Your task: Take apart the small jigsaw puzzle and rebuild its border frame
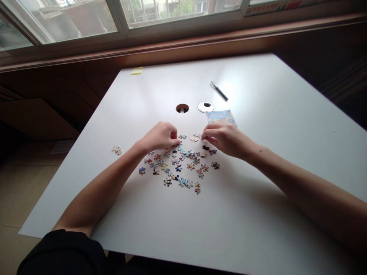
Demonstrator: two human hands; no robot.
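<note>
Both hands are down on the white counter, right at the far edge of a scatter of jigsaw pieces. Left hand is curled into a loose fist, knuckles up, with the thumb and forefinger pinched together at the tip; there might be a piece in that pinch, but honestly it's too small to tell. Right hand is lying flat-ish, fingers bent and pointing left, fingertips close together just beside a couple of pale, face-down pieces. Can't say for sure if it's gripping one of those or only touching the counter next to them.

Most of the pieces lie loose between and just below the two hands, mostly colour side up, spread out and not joined as far as I can see. One small joined bit sits by itself well off to the left, face-down.

Behind the right hand there's a small picture card, partly covered by the fingers. Further back are a round hole in the counter, a silver ring cap beside it, a pen, and a yellow sticky note near the far corner. A window runs along the wall past the counter.
</note>
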